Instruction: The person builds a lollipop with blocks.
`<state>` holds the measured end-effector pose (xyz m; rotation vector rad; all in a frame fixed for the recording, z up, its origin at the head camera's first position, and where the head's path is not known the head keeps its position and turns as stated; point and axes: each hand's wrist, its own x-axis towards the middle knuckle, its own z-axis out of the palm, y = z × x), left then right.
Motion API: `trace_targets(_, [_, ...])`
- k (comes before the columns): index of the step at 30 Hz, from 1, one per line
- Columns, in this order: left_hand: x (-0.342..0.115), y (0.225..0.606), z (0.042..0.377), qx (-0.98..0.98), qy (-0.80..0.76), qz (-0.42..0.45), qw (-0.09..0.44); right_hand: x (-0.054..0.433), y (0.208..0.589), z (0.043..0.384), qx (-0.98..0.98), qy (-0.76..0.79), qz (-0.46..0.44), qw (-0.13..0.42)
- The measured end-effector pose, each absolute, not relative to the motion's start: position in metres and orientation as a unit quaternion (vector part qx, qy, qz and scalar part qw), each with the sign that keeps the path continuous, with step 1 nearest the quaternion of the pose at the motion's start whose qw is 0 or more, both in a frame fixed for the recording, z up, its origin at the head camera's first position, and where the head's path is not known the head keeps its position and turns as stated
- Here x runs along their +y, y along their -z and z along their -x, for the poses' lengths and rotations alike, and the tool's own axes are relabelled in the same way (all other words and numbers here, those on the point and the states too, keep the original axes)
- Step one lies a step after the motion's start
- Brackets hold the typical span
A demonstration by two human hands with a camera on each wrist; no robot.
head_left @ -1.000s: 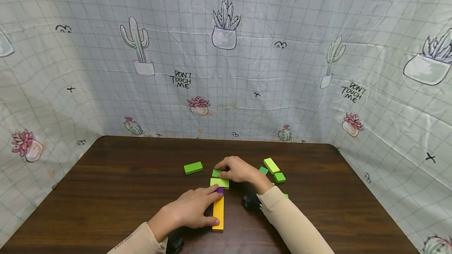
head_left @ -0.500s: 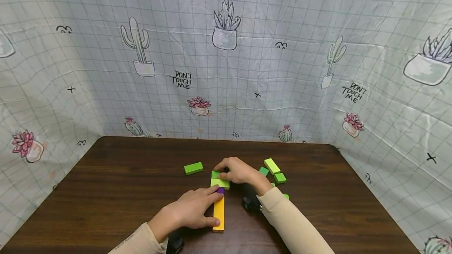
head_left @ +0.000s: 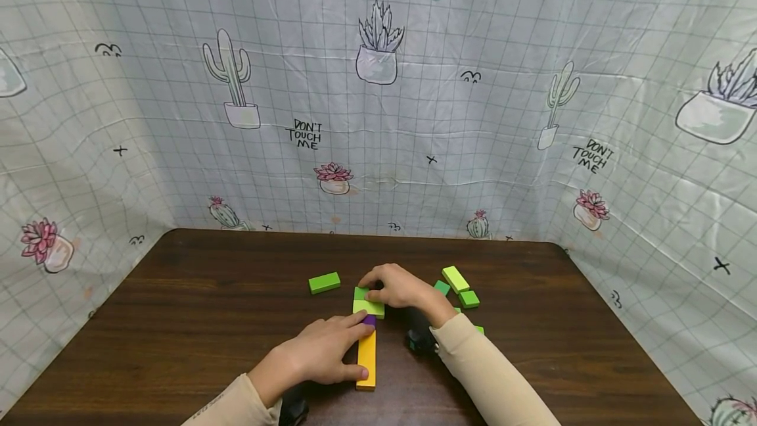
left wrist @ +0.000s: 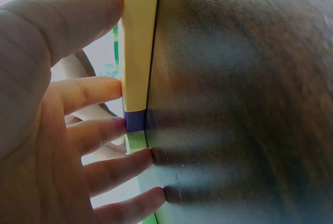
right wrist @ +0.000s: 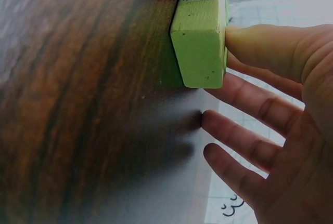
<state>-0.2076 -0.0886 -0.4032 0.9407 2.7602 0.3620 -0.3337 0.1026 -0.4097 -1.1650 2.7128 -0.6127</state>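
In the head view, a yellow block [head_left: 367,363], a small purple block [head_left: 369,320], a light green block [head_left: 368,309] and a green block [head_left: 360,293] lie in a row. My left hand [head_left: 322,350] touches the row from the left, thumb on the yellow block, fingertips by the purple and light green ones. In the left wrist view these fingers [left wrist: 99,91] are straight and spread. My right hand [head_left: 402,286] rests its thumb and fingers at the green block beyond. The right wrist view shows that thumb [right wrist: 270,47] against the light green block's upper edge, other fingers extended.
A loose green block [head_left: 324,283] lies left of the row. To the right are a lime block [head_left: 455,278], a green block [head_left: 469,299] and a darker green one [head_left: 441,287], with others partly behind the right sleeve [head_left: 481,360]. Patterned cloth [head_left: 378,117] surrounds the table's back and sides.
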Motion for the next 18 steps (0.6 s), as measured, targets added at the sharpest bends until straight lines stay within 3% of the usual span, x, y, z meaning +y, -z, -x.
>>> trace_targets(18, [-0.0886, 0.4064, 0.2096, 0.936, -0.124, -0.315, 0.098, 0.1046, 0.4069, 0.3311, 0.903, 0.217, 0.365, 0.071])
